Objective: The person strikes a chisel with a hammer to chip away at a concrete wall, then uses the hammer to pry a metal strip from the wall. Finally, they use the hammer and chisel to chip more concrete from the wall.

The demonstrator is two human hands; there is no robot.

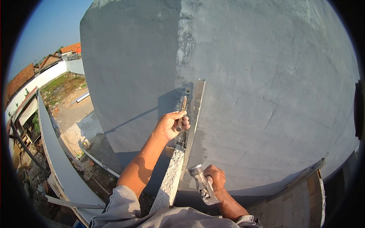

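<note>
My left hand [176,123] is closed round a rusty metal chisel [183,108], its tip pointing up at the grey wall [243,114]. Just above that tip is a small dark hole [188,91] in the plaster. Lower down and to the right, my right hand [215,177] grips a hammer, whose worn metal head [203,184] hangs apart from the chisel. Between the two hands a long metal strip [197,114] leans along the wall. Below it runs a rough, pale concrete beam [169,178] towards my body.
A long grey panel [62,152] slopes down on the left, with rubble [34,171] beside it. Farther off are a dirt yard [74,110], a white boundary wall [49,76] and tiled roofs [23,78]. Wooden boards [292,205] stand at the lower right.
</note>
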